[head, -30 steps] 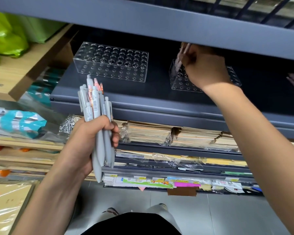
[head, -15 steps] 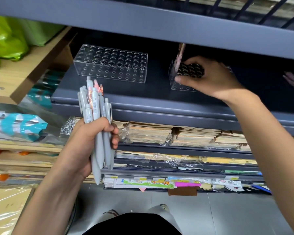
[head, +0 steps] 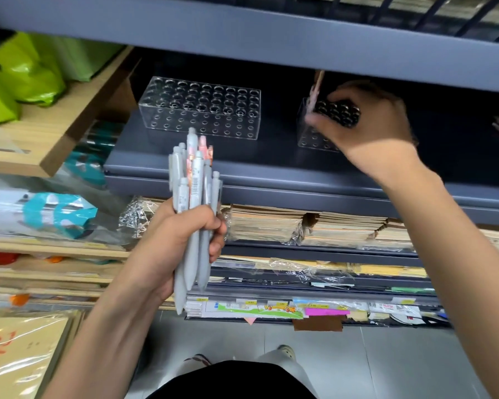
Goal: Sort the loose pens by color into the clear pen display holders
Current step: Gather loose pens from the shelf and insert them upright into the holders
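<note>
We count two clear holders on the grey shelf. The left holder sits near its left edge and the right holder toward the middle. One pink pen stands at the right holder's back left corner. Of the hands, the right hand grasps the right holder's top. The left hand clenches the pen bundle before the shelf's front edge. It shows at least six grey and two pink; overlap hides any others.

Bright, even light; dark shelf recess; motion-blurred right hand; wide-angle edge bowing.
</note>
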Motion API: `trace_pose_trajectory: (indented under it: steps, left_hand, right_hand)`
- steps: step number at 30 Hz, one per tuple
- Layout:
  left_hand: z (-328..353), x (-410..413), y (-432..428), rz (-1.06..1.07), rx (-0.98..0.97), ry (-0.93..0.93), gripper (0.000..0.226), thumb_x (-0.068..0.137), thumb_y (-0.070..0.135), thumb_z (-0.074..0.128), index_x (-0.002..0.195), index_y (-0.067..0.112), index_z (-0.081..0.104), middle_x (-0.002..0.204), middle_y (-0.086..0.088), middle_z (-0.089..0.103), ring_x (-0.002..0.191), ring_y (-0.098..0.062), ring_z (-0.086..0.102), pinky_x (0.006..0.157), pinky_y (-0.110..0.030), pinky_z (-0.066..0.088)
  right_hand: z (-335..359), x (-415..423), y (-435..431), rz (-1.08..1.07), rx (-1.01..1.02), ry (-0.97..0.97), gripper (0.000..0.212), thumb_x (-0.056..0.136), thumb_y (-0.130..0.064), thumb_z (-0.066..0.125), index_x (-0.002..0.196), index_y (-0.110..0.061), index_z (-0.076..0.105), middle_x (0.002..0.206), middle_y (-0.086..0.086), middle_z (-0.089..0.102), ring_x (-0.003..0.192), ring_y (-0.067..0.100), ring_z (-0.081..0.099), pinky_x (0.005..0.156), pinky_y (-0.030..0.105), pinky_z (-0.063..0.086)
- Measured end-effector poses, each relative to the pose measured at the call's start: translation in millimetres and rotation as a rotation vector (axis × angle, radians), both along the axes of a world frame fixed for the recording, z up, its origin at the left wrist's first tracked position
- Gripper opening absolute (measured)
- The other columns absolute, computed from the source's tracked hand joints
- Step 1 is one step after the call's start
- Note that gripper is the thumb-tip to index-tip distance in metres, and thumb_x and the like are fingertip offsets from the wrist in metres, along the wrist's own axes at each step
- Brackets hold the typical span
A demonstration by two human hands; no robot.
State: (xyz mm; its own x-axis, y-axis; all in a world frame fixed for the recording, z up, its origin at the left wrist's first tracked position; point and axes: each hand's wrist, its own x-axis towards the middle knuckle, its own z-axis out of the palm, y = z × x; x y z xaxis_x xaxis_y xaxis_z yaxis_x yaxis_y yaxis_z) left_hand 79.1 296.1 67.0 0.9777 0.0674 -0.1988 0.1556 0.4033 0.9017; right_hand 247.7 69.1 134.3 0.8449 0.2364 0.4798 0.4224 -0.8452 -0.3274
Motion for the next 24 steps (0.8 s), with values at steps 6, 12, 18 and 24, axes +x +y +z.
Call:
trace_pose_trajectory:
  steps: [6, 12, 18, 24]
  left_hand:
    - [-3.2, -0.8, -3.2, -0.167, -0.001, -0.051, 0.029, 0.056, 0.008, 0.067, 0.083, 0.005, 0.058, 0.064, -0.012, 0.055, 0.043, -0.021, 0.044, 0.043, -0.024, 0.041]
    - [-3.3, -1.3, -3.9, -0.147, 0.099, -0.042, 0.019, 0.066, 0.001, 0.066, 0.08, 0.002, 0.054, 0.063, -0.016, 0.048, 0.043, -0.023, 0.045, 0.044, -0.026, 0.042]
    - [-5.5, -2.2, 1.4, -0.101, 0.206, -0.029, 0.019, 0.068, 0.009, 0.077, 0.08, 0.007, 0.063, 0.065, -0.013, 0.057, 0.046, -0.022, 0.05, 0.045, -0.029, 0.046]
    - [-1.1, -6.6, 4.5, -0.071, 0.0, -0.035, 0.019, 0.067, 0.034, 0.083, 0.078, 0.023, 0.073, 0.063, -0.003, 0.056, 0.048, -0.018, 0.051, 0.046, -0.026, 0.047]
  right_hand:
    - [1.9, -70.0, 48.7, 0.359, 0.402, 0.368, 0.019, 0.086, -0.034, 0.068, 0.074, -0.019, 0.073, 0.071, -0.004, 0.071, 0.062, 0.007, 0.059, 0.061, 0.022, 0.047]
    - [-2.2, -96.7, 71.9, 0.535, 0.601, 0.639, 0.015, 0.079, -0.016, 0.077, 0.083, -0.003, 0.07, 0.072, 0.01, 0.068, 0.058, 0.005, 0.054, 0.056, 0.02, 0.046]
    - [-11.1, -97.0, 81.7, 0.466, 0.612, 0.736, 0.022, 0.077, -0.013, 0.079, 0.088, 0.001, 0.067, 0.079, 0.025, 0.068, 0.063, 0.021, 0.062, 0.068, 0.042, 0.057]
    - [-15.8, -95.5, 85.0, 0.486, 0.829, 0.857, 0.007, 0.086, 0.0, 0.066, 0.093, 0.002, 0.065, 0.078, 0.017, 0.07, 0.068, 0.019, 0.068, 0.069, 0.029, 0.058]
